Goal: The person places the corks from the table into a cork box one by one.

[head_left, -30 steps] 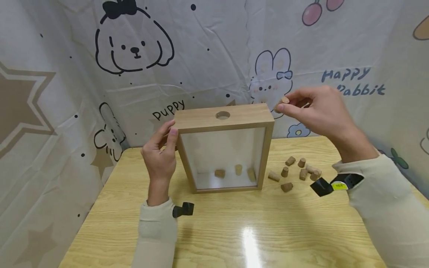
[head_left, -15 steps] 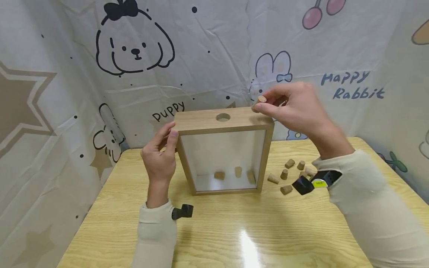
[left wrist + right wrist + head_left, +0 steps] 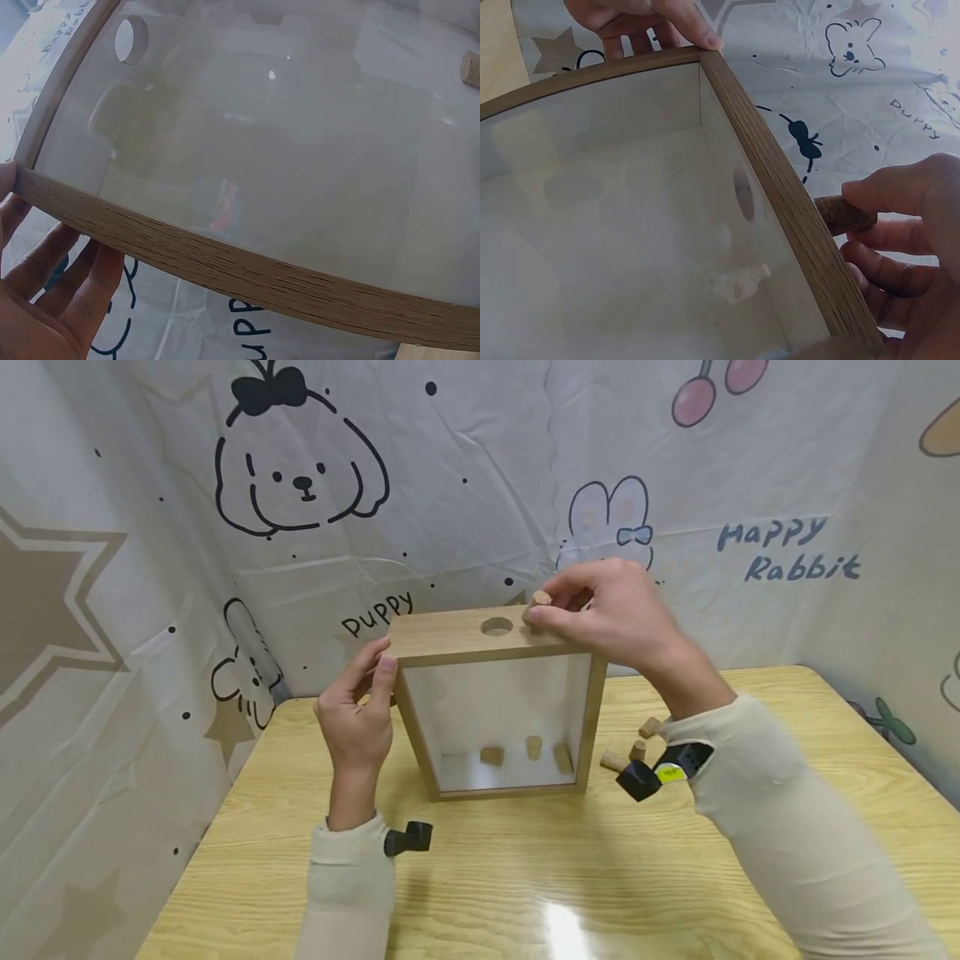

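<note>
A wooden box frame [image 3: 442, 639] with a clear front stands upright on the table, a round hole [image 3: 497, 627] in its top. My left hand [image 3: 356, 710] grips its upper left corner, thumb at the front edge; in the left wrist view the fingers [image 3: 94, 292] lie along the side. Between thumb and fingers my right hand [image 3: 607, 614] pinches a cork stopper [image 3: 541, 599], held just right of the hole, over the top. The right wrist view shows that cork [image 3: 846, 215] beside the frame's edge. Inside the box, a few corks [image 3: 534, 747] rest on the bottom.
Several loose corks [image 3: 613, 761] lie on the wooden table [image 3: 480, 877] right of the box, partly hidden by my right sleeve [image 3: 780, 810]. A white printed cloth [image 3: 465, 518] hangs close behind the box.
My right hand has moved left with the cork, from beyond the box's right corner to near the hole. The left hand and the box have stayed in place.
</note>
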`<action>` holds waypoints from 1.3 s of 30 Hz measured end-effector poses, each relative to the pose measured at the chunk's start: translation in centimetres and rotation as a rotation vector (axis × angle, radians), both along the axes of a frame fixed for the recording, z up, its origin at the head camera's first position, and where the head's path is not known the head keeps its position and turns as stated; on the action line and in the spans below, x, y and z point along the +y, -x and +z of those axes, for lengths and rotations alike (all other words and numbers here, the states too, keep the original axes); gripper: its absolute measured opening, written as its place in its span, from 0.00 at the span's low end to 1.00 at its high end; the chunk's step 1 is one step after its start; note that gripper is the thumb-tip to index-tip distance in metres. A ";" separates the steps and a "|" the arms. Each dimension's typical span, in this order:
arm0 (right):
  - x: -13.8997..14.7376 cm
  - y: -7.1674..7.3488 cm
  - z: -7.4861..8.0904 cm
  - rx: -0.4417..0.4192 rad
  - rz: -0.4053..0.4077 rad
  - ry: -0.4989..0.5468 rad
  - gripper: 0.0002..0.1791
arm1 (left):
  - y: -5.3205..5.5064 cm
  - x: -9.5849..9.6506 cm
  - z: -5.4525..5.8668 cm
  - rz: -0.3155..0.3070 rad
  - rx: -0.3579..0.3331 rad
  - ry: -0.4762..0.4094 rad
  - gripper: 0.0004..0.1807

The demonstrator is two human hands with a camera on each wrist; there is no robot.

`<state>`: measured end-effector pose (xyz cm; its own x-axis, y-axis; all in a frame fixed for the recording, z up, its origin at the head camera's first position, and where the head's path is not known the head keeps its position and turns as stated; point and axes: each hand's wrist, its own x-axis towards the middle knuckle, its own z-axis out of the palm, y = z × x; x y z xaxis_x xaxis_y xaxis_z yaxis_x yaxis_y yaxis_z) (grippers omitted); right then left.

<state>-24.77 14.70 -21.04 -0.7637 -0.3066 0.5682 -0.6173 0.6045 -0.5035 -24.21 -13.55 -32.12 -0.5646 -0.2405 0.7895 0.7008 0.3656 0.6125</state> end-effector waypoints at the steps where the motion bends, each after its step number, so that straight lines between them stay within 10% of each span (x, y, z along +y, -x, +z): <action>1: -0.2 0.1 0.0 0.002 0.001 -0.006 0.08 | -0.1 0.1 0.1 0.003 -0.001 0.001 0.12; 39: -4.0 0.9 0.8 -0.036 0.000 -0.220 0.14 | 0.0 -0.1 0.0 0.000 -0.006 -0.002 0.12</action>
<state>-25.63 10.73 -20.28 -0.7823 -0.4203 0.4598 -0.6013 0.7023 -0.3811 -24.23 -13.60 -32.14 -0.5689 -0.2423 0.7859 0.6973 0.3645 0.6171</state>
